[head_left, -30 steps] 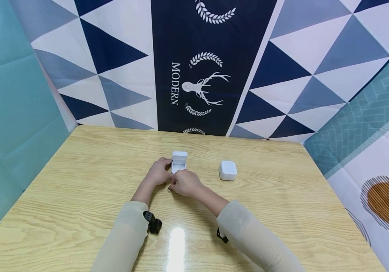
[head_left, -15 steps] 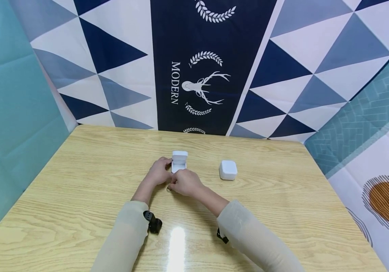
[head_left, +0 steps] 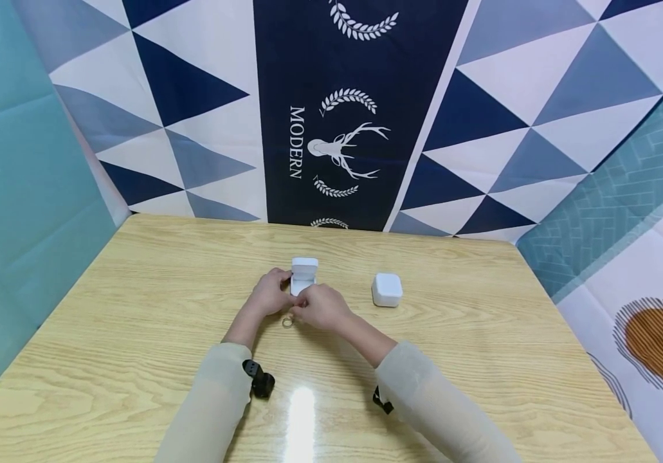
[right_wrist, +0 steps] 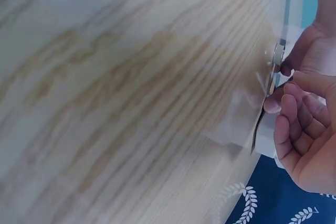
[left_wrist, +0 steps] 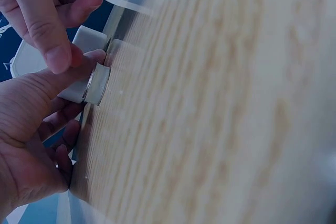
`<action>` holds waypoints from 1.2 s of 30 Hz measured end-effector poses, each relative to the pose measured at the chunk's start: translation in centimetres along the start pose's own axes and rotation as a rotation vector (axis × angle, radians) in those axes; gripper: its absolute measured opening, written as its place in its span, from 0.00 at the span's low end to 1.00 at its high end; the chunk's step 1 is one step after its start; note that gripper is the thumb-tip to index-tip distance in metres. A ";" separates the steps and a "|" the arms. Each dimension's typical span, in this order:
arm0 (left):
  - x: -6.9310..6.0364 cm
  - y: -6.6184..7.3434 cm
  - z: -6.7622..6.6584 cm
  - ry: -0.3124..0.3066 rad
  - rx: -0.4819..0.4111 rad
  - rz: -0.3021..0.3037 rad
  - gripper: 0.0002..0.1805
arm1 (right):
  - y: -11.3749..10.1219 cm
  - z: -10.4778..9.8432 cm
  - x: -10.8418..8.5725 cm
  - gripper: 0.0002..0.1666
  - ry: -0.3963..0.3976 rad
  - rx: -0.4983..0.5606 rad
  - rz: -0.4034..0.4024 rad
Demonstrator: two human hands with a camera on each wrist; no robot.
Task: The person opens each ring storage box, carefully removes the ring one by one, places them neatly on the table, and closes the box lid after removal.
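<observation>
A small white ring box point(head_left: 303, 281) stands on the table with its lid raised. My left hand point(head_left: 267, 294) grips it from the left, its thumb across the box's front in the left wrist view. Just in front of the box a ring point(head_left: 287, 323) lies on the table, apart from both hands in the head view; the left wrist view shows the same ring point(left_wrist: 96, 84) beside the left thumb. My right hand point(head_left: 321, 307) hovers before the box, close to the left thumb. Its fingers point(right_wrist: 286, 121) are loosely curled, and I see nothing held in them.
A second white box point(head_left: 387, 289), closed and with rounded edges, sits to the right on the wooden table point(head_left: 453, 360). Behind the table's far edge hangs a patterned cloth point(head_left: 204, 148) with triangles and a deer print.
My right hand has lifted slightly away from the ring, which now shows fully in the head view. My left hand and the ring box have stayed in place.
</observation>
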State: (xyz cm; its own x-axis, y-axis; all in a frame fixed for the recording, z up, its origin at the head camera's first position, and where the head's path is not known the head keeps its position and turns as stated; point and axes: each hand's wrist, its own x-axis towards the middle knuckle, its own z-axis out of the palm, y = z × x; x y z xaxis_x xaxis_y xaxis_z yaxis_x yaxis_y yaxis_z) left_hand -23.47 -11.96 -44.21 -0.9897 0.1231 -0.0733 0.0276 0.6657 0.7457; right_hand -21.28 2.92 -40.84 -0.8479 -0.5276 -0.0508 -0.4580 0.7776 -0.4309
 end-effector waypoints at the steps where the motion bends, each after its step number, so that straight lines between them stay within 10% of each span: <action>1: 0.0 0.0 0.0 0.002 -0.002 0.001 0.38 | 0.1 0.0 0.0 0.11 0.004 0.002 0.002; 36: -0.3 0.2 -0.1 -0.002 0.002 0.000 0.42 | 2.9 -2.0 0.0 0.12 0.201 0.236 0.162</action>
State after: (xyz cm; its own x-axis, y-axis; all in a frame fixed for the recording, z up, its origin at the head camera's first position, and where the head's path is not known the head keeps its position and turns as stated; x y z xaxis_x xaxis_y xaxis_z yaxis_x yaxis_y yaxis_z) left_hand -23.18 -11.95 -43.93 -0.9895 0.1240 -0.0747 0.0275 0.6675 0.7441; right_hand -23.13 5.89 -40.31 -0.9509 -0.3077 0.0330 -0.2588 0.7324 -0.6298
